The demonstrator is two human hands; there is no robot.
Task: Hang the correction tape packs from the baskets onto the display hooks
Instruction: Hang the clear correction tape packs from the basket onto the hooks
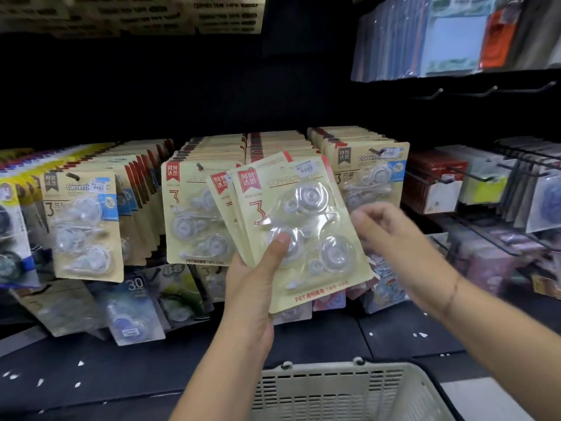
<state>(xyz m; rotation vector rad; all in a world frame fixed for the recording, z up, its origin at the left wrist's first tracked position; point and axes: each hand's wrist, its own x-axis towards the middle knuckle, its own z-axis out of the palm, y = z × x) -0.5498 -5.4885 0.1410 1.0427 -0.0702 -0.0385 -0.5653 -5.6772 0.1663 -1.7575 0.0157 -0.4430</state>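
My left hand (255, 287) grips a small stack of beige correction tape packs (303, 226), thumb pressed on the front pack's clear blister. The packs are tilted, held in front of the display. My right hand (391, 235) hovers just right of the stack, fingers loosely curled and blurred, holding nothing I can see. Behind the stack, rows of matching packs (194, 214) hang on display hooks. A grey plastic basket (334, 387) sits below my arms at the bottom edge.
More packs with blue labels hang at left (85, 226) and at right (373, 174). Bare black hooks (485, 92) stick out at upper right. Other stationery fills the wire racks at right (501, 189). Lower packs lean below the front row (136, 308).
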